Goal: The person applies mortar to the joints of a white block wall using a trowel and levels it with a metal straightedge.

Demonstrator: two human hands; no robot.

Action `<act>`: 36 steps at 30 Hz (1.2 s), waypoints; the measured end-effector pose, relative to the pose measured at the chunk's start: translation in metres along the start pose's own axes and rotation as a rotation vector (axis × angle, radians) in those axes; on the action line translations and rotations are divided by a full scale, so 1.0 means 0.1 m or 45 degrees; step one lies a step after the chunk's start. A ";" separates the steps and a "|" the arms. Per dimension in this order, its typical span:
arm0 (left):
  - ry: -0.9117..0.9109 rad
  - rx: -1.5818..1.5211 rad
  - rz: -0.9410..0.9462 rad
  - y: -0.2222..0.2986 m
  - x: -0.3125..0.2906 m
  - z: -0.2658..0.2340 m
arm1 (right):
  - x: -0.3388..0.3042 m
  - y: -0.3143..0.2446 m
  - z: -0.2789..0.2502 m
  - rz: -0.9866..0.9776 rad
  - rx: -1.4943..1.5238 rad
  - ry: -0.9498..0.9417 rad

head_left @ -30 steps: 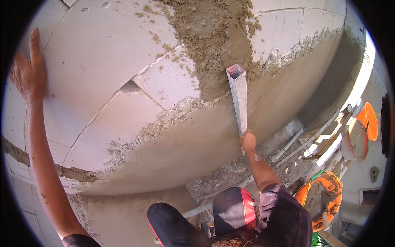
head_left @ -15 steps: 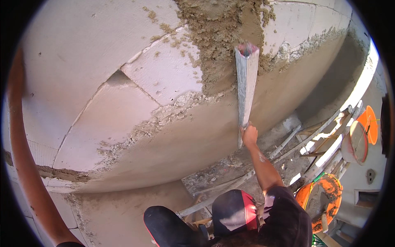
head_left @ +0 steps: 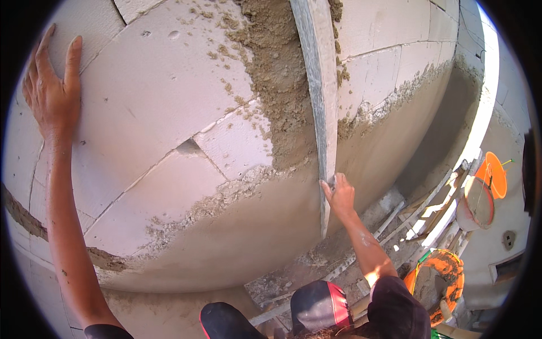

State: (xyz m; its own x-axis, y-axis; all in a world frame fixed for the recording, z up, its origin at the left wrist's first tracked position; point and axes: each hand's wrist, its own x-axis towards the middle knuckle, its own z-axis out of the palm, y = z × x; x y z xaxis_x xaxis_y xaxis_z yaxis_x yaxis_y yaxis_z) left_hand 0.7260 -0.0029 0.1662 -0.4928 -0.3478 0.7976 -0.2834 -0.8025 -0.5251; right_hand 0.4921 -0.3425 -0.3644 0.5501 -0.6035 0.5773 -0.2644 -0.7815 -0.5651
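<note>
In the head view, held the left hand [head_left: 53, 104] open against the pale block wall [head_left: 147, 96] at the upper left of the frame, fingers loosely spread, grasping nothing. Gripped the long grey bar [head_left: 323, 101] near its lower end with the right hand [head_left: 341, 196], just right of centre, fingers curled. Had the bar running steeply from the top edge to below centre, across rough mortar [head_left: 274, 73] and smooth plaster [head_left: 259, 217]. Saw an orange tub [head_left: 456, 279] at lower right.

Left hand [head_left: 55, 101] splayed, right hand [head_left: 341, 196] curled, arms [head_left: 63, 214] extended
</note>
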 end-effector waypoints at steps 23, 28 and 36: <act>-0.266 -0.318 -0.368 0.41 0.19 -0.60 | 2.60 -2.28 -2.27 -0.556 -0.007 0.620; -0.645 -1.182 -0.048 2.22 -0.22 -1.17 | 2.79 -2.38 -2.51 -0.503 -0.069 0.601; -0.815 -1.082 0.392 3.61 -0.12 -0.98 | 2.88 -2.73 -2.64 -0.461 0.022 0.586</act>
State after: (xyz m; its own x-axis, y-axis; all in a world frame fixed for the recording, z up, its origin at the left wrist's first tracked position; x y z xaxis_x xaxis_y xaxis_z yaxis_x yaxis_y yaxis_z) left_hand 0.5492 -0.2408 -0.0619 -0.1921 -0.8587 0.4751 -0.8152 -0.1300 -0.5645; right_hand 0.5138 -0.3444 0.1114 0.2012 -0.3081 0.9298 -0.1087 -0.9504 -0.2913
